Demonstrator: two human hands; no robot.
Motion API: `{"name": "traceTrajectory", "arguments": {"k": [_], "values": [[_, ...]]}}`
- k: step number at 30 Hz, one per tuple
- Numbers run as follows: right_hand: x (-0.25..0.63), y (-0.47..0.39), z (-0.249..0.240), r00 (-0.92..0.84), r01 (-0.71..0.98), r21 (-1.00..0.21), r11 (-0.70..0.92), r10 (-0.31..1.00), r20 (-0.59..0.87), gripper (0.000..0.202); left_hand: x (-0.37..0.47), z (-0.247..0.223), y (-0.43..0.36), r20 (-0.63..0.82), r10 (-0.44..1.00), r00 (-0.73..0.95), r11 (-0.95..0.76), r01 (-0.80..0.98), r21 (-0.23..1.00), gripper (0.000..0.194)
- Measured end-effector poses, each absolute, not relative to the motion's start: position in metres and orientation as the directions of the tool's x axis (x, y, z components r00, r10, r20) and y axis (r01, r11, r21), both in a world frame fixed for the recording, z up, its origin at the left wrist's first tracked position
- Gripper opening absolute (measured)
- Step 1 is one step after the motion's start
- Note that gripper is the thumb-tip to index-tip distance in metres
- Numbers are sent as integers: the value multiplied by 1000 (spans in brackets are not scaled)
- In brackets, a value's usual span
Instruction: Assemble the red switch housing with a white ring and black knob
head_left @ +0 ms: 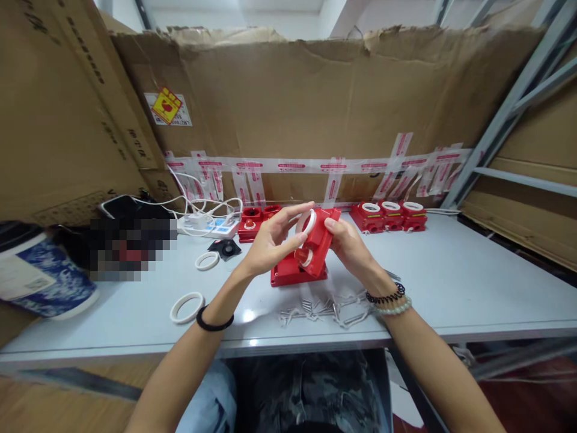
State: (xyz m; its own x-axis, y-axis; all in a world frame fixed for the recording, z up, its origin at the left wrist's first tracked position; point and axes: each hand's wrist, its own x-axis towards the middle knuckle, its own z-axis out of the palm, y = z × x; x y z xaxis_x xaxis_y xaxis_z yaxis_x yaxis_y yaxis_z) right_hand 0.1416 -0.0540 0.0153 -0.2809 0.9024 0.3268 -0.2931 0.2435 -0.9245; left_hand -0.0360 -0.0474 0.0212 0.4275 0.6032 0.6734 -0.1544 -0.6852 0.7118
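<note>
While your right hand [354,243] grips the red plastic housing [321,243], your left hand [269,242] pinches the white ring [312,222] at its round mouth. Both hands touch it. Its long side slants up to the right, over the red box [293,278]. The fragile sticker's [166,106] words are too blurry to read.

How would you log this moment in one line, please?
left hand: at ring | right hand: holding red part | loose rings: on table

A tilted red housing [321,243] bears a white ring [311,223].
</note>
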Motion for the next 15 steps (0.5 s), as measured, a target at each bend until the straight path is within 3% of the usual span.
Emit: {"name": "traceTrajectory", "arguments": {"k": [7,15], "values": [[140,-54,15,-263,-287,-922,258,905,335,46,-35,16,-43,676,700,232,-694,-2,720,31],[140,-55,14,-245,-309,-910,278,901,358,43,-38,21,-45,661,706,254,-690,37,723,34]]}}
